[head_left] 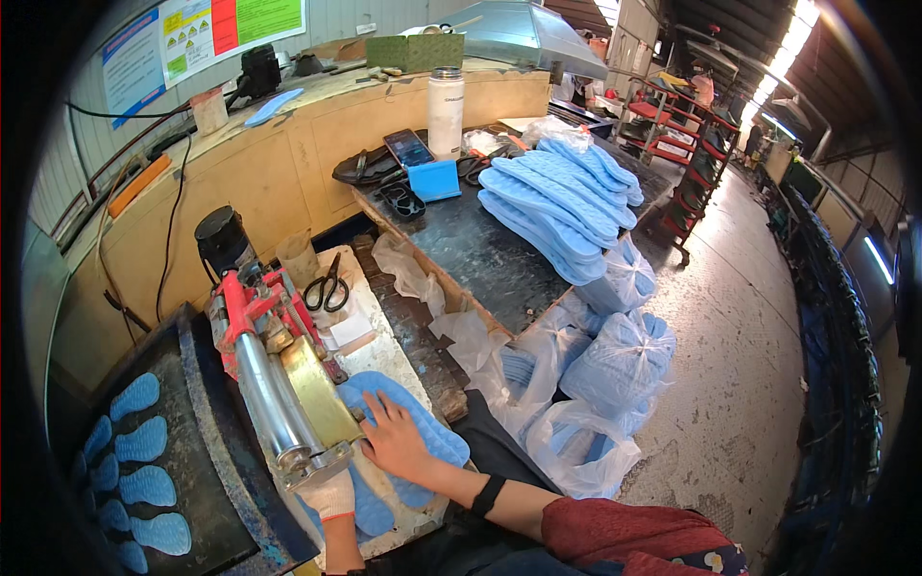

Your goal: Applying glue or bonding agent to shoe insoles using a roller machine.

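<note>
At the near edge of the white table, the gloved left hand sits under the end of the steel roller, its fingers hidden; I cannot tell whether it grips anything. Just beyond, the bare right hand lies spread on blue insoles beside the roller. If it turns, straying fingers could be pinched. Farther off, the stacked insoles could slide if knocked, being unevenly piled.

The fingers of the left hand (in a pale glove) hide under the roller machine. Some blue soles fade into darkness. The phone screen is too small to read.
</note>
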`<state>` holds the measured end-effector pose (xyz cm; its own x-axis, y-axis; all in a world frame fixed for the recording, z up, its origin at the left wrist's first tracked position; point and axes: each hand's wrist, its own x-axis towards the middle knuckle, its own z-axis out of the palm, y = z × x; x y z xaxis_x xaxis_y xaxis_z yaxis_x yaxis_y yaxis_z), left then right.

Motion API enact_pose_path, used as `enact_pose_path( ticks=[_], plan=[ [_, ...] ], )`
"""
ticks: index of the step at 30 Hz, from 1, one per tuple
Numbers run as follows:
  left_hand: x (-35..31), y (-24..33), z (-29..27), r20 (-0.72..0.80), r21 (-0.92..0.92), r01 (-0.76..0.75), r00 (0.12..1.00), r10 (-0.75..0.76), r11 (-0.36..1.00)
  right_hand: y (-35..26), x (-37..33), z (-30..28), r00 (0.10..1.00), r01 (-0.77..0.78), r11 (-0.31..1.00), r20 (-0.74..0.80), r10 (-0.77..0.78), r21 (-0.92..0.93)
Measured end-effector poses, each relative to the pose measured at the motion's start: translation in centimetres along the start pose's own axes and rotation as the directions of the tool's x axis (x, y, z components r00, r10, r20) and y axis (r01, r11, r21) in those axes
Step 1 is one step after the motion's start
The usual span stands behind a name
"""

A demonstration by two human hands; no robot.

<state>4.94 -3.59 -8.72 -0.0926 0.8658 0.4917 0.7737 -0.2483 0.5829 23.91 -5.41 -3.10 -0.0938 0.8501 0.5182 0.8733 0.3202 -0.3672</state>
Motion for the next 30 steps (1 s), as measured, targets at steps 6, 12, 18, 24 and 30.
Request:
enact_pose_path(
  ticks=[6,12,18,24,30],
  plan=[
    [0.9,6.7,-3.1,0.084,0.247,0.269,0.951,-0.297,0.931,0.1,0.0,0.0,1.0,-0.002,1.0,0.025,0.001,0.015],
    [1.5,7.3,-3.3,0.1,0.31,0.051,0.991,-0.086,0.949,0.1,-0.1,0.0,1.0,-0.02,0.998,0.004,0.02,0.054],
    [0.6,4.1,-1.6,0.126,0.224,0.103,0.983,-0.133,0.969,0.0,-0.1,0.1,1.0,-0.014,0.999,0.007,0.013,0.029],
    [0.8,4.5,-1.7,-0.002,0.191,0.02,1.0,-0.02,0.981,0.1,-0.1,0.2,1.0,-0.006,1.0,0.003,0.006,0.011],
    [1.3,6.0,-2.4,0.035,0.282,0.113,0.991,-0.128,0.953,-0.1,0.0,0.0,1.0,-0.006,1.0,-0.013,0.006,0.015]
  ],
)
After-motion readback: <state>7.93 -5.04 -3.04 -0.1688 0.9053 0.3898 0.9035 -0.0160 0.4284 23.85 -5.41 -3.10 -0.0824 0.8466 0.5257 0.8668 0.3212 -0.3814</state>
